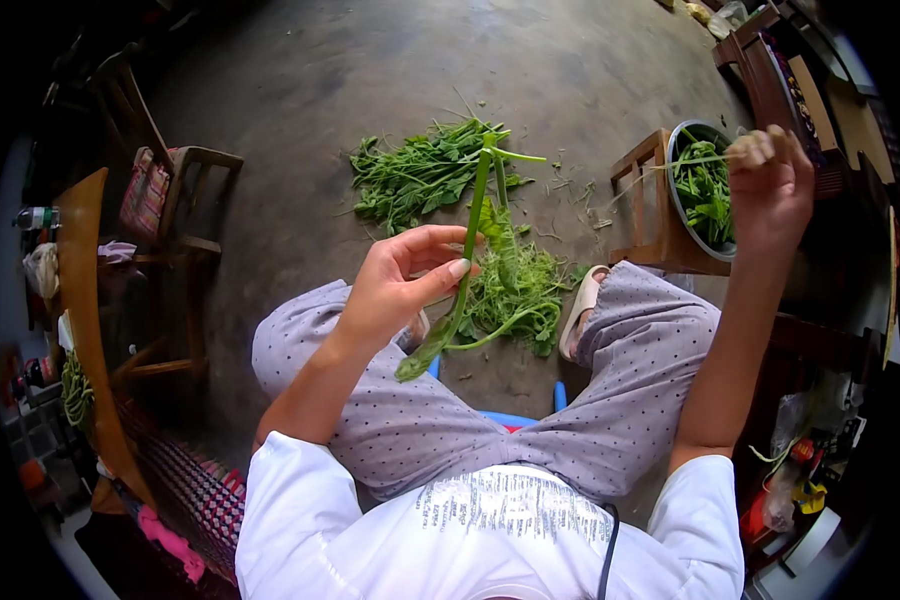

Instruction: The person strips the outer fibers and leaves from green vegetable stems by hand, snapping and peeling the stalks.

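My left hand (410, 275) pinches a long green stalk (477, 205) with a few leaves, held upright above the floor between my knees. Raised at the right, my right hand (775, 180) is closed, its fingers blurred; a thin pale strand (695, 161) runs leftward from its fingertips. What else it holds, if anything, I cannot make out. A pile of leafy green stems (420, 175) lies on the floor beyond my left hand. Below the held stalk is a heap of thin peelings and leaves (525, 295). A metal basin (678, 200) of green leaves stands left of my right forearm.
The basin rests on a wooden stool (650, 235). Wooden chairs (205, 157) and a wooden table edge (95, 330) are at the left. Dark wooden furniture (760, 75) stands at the upper right. Plant scraps (570, 185) are scattered on the concrete floor.
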Action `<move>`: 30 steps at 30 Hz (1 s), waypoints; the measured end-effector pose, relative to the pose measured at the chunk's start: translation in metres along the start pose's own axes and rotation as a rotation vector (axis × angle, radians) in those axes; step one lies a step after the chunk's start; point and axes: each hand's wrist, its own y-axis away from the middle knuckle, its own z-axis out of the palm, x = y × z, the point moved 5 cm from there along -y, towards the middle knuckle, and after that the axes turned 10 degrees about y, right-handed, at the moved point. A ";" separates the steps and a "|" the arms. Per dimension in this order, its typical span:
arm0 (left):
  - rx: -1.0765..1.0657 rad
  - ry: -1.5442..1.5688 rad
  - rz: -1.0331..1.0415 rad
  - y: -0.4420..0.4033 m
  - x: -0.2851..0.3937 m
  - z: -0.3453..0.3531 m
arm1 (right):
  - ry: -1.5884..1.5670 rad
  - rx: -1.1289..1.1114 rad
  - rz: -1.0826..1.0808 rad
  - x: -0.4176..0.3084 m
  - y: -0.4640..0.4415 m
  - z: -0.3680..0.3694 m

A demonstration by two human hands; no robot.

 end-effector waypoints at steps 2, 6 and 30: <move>0.015 -0.082 0.025 -0.001 -0.002 0.000 | 0.349 0.064 0.106 0.031 0.012 0.024; -0.028 -0.216 0.037 -0.003 -0.006 0.012 | 1.409 -0.355 -0.211 0.074 0.033 0.101; -0.151 -0.002 -0.093 0.003 0.000 0.027 | 1.800 -0.367 -0.370 0.109 0.038 0.116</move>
